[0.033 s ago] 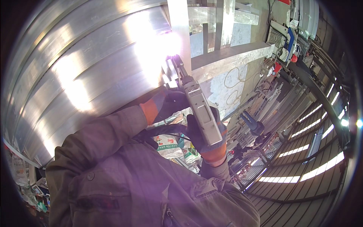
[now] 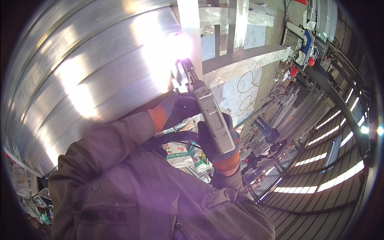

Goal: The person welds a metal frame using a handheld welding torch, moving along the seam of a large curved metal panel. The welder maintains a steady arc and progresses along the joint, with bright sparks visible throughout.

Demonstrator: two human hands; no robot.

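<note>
My right hand [image 2: 219, 138], in a dark glove with an orange cuff, is wrapped round the grey body of a handheld welding gun [image 2: 215, 116]. A dark cable runs from the gun's grip towards my body. At the front of the body, my gloved left hand [image 2: 176, 111] is closed against the gun, some of its fingers hidden behind it. The nozzle points away from me to a seam between wide shiny metal panels [image 2: 116, 68] and an upright pale metal bar [image 2: 189, 24]. A glaring white-violet light at the tip hides the contact point.
Metal crossbars [image 2: 248, 64] form a frame right of the seam. Beyond it are a blue-and-white machine [image 2: 304, 46], a blue clamp-like tool [image 2: 266, 130] and stacked metal lengths [image 2: 298, 104]. Printed plastic bags [image 2: 178, 154] lie below my hands.
</note>
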